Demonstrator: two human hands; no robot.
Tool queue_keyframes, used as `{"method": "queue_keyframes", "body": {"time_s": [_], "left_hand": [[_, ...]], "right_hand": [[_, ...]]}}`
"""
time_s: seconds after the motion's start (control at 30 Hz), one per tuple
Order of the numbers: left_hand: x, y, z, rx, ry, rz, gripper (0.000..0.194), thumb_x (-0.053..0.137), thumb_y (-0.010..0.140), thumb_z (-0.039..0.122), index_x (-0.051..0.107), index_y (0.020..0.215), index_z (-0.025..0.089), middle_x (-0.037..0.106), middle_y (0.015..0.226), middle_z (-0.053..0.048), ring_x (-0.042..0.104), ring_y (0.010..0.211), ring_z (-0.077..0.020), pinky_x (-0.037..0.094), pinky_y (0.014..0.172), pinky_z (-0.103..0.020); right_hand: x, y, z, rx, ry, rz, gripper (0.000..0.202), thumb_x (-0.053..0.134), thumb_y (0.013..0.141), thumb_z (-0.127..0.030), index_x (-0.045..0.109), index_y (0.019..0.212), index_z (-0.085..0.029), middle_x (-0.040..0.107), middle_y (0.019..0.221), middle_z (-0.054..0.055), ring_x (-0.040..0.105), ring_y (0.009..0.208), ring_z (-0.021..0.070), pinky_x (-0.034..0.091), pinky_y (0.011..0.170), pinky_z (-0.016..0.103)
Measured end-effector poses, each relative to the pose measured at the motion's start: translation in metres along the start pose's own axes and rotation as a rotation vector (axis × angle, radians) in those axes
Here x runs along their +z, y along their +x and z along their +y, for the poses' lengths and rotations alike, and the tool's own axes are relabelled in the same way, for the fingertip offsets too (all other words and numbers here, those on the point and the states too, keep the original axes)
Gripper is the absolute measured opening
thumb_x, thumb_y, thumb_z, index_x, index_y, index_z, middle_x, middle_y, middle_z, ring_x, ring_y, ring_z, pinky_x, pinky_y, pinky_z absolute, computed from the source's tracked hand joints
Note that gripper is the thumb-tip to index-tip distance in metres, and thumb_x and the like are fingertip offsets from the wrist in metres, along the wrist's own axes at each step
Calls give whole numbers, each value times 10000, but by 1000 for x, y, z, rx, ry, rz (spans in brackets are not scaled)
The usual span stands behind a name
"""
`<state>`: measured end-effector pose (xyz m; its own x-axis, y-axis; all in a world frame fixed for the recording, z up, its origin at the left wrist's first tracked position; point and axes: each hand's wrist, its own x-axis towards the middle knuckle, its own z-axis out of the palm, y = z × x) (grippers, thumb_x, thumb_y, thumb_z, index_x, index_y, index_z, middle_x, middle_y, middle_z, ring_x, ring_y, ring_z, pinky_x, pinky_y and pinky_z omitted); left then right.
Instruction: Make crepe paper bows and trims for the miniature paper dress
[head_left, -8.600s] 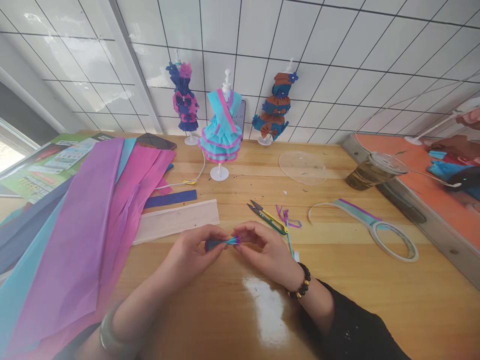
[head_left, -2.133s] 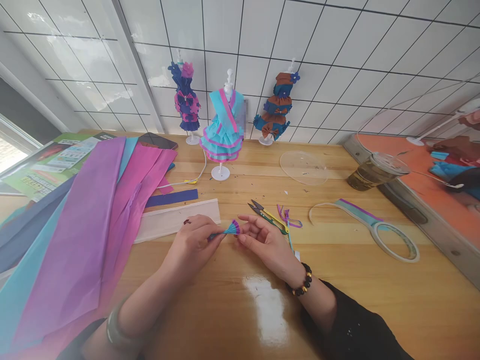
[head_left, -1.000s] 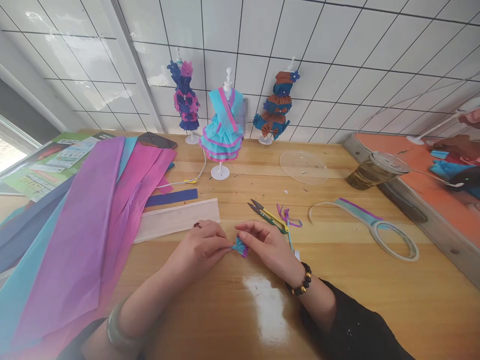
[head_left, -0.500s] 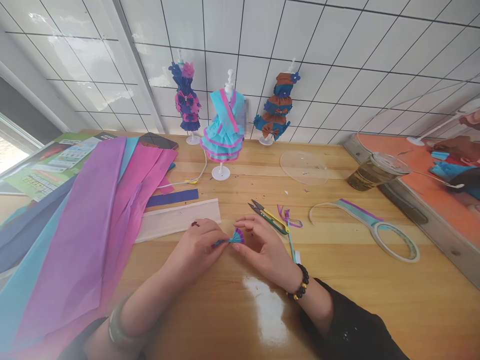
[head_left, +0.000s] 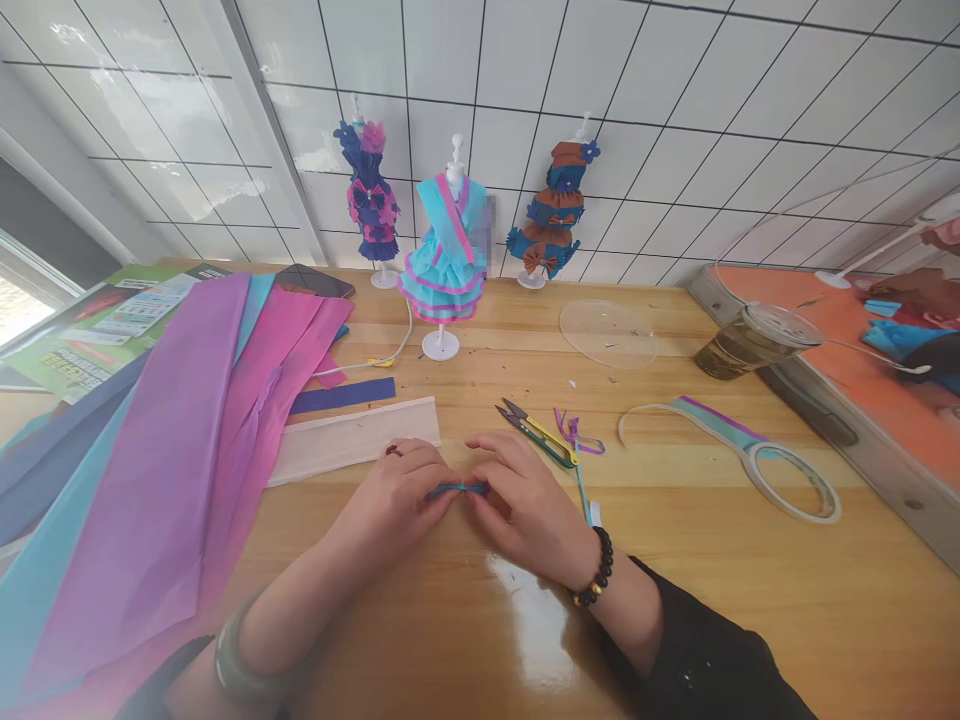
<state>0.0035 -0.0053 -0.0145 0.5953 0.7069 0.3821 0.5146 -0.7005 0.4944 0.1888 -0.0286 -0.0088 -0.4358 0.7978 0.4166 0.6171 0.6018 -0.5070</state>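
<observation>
Between my two hands, just above the wooden table, is a small pleated blue and purple paper bow (head_left: 462, 487). My left hand (head_left: 401, 490) pinches its left end between thumb and fingers. The right end is pinched by my right hand (head_left: 517, 495), whose fingertips cover part of it. Thread snips (head_left: 536, 433) with yellow and green handles lie just beyond my right hand, beside a tangle of purple strips (head_left: 576, 432). A pale paper strip (head_left: 352, 440) lies behind my left hand.
Three small dressed mannequins stand at the back, the middle one in a blue dress (head_left: 446, 260). Coloured paper sheets (head_left: 150, 480) cover the left side. On the right are a tape roll (head_left: 795, 483), a lidded cup (head_left: 754, 342) and a clear disc (head_left: 607, 333).
My right thumb and fingers have closed on the right end of the bow, whose fanned pleats showed before. My left hand keeps its pinch.
</observation>
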Motion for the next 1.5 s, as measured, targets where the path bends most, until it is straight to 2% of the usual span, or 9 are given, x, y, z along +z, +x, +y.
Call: {"method": "queue_keyframes", "body": {"time_s": [0.27, 0.43, 0.63, 0.7, 0.83, 0.97, 1.13, 1.27, 1.5], "left_hand": [[-4, 1, 0, -10, -23, -1, 141, 514, 761, 81, 608, 789, 182, 625, 738, -35, 553, 768, -168, 408, 730, -327], [-2, 0, -1, 6, -23, -7, 153, 507, 761, 81, 616, 785, 186, 626, 736, -36, 557, 768, -169, 415, 715, -322], [-5, 2, 4, -30, -68, -28, 144, 510, 771, 96, 609, 809, 193, 628, 777, -41, 557, 811, -180, 425, 757, -343], [-8, 2, 5, -90, -126, -19, 170, 536, 776, 147, 587, 930, 201, 625, 866, -55, 553, 864, -189, 431, 784, -354], [-9, 0, 3, -328, -332, 28, 416, 574, 779, 289, 440, 1165, 212, 586, 1007, -73, 549, 945, -190, 430, 848, -371], [-8, 0, 0, -502, -666, -6, 415, 487, 838, 329, 363, 1216, 209, 611, 868, -46, 586, 820, -163, 467, 751, -332], [-8, 3, 2, -571, -856, -46, 466, 559, 787, 286, 364, 1201, 192, 594, 727, 2, 573, 705, -140, 455, 677, -289], [-6, 3, 4, -555, -814, -41, 488, 574, 765, 224, 368, 1207, 198, 580, 745, 9, 548, 684, -123, 440, 657, -263], [-7, 2, 6, -502, -608, 14, 487, 542, 765, 164, 378, 1222, 210, 529, 709, 38, 523, 677, -107, 427, 763, -283]], "right_hand": [[-1, 0, -1, 16, 17, -15, 124, 490, 758, -113, 553, 831, -191, 553, 1086, 121, 465, 1095, 223, 383, 920, 430], [-3, 1, -3, 24, 13, -27, 180, 518, 755, -142, 560, 922, -195, 558, 1089, 112, 471, 1087, 220, 392, 917, 414], [-2, 1, -1, 14, 5, -35, 138, 505, 753, -120, 569, 855, -188, 558, 1087, 117, 474, 1072, 223, 395, 905, 415], [-2, 1, -1, 10, 10, -19, 135, 507, 749, -114, 566, 849, -182, 562, 1074, 119, 477, 1069, 220, 395, 903, 409], [-2, 1, 1, 22, 13, 38, 111, 505, 767, -135, 567, 843, -188, 571, 1050, 111, 487, 1053, 214, 400, 890, 410], [-1, 0, 2, 38, 5, 105, 95, 501, 787, -141, 572, 822, -194, 583, 1032, 98, 505, 1014, 204, 403, 886, 404], [-1, 0, 3, 52, -11, 149, 108, 500, 790, -137, 582, 823, -201, 592, 1021, 91, 514, 1004, 204, 406, 887, 412], [0, 0, 3, 43, -11, 152, 110, 502, 789, -133, 580, 828, -201, 591, 1015, 88, 518, 992, 202, 412, 881, 420], [-1, 0, 4, 45, -32, 161, 92, 510, 786, -128, 574, 813, -188, 593, 993, 91, 524, 977, 197, 419, 881, 408]]}}
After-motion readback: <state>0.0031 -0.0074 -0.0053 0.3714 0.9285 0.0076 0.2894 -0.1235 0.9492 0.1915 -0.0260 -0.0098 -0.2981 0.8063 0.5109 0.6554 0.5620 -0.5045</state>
